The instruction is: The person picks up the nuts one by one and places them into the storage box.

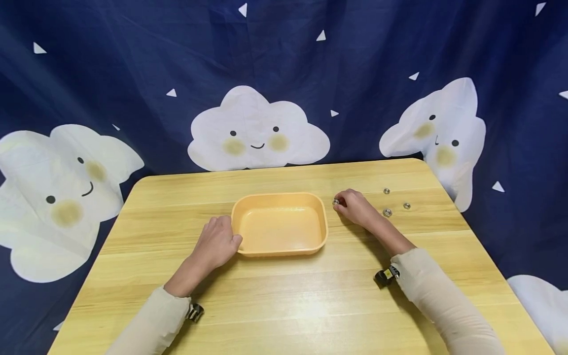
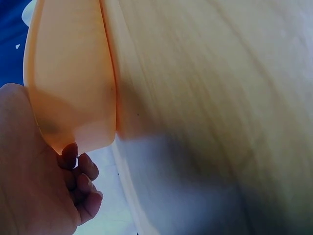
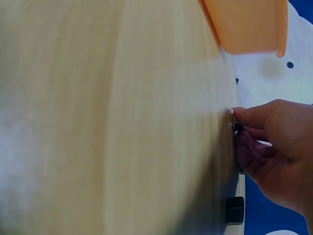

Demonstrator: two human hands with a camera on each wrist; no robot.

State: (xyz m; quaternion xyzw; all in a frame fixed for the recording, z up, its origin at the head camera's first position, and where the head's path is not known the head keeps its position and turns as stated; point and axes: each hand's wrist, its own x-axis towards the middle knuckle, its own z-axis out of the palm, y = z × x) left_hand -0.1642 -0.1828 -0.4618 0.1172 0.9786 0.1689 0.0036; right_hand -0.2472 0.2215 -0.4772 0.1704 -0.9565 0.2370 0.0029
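A shallow orange plastic basin (image 1: 278,252) sits on the wooden table. My left hand (image 1: 217,241) grips its left rim, thumb over the near left corner; in the left wrist view the fingers (image 2: 88,166) curl by the basin's end. To the right of the basin, my right hand (image 1: 355,207) pinches a small metal nut (image 1: 336,201) between thumb and fingertips, low at the tabletop. In the right wrist view, part of that nut hides behind the fingers. Behind the right hand lie three more hex nuts, a larger one (image 1: 387,212) and two smaller ones (image 1: 386,191).
The light wood table (image 1: 284,305) has rounded far corners. A dark blue curtain (image 1: 284,44) with smiling white clouds hangs right behind it. Each sleeved wrist carries a small black camera (image 1: 385,277).
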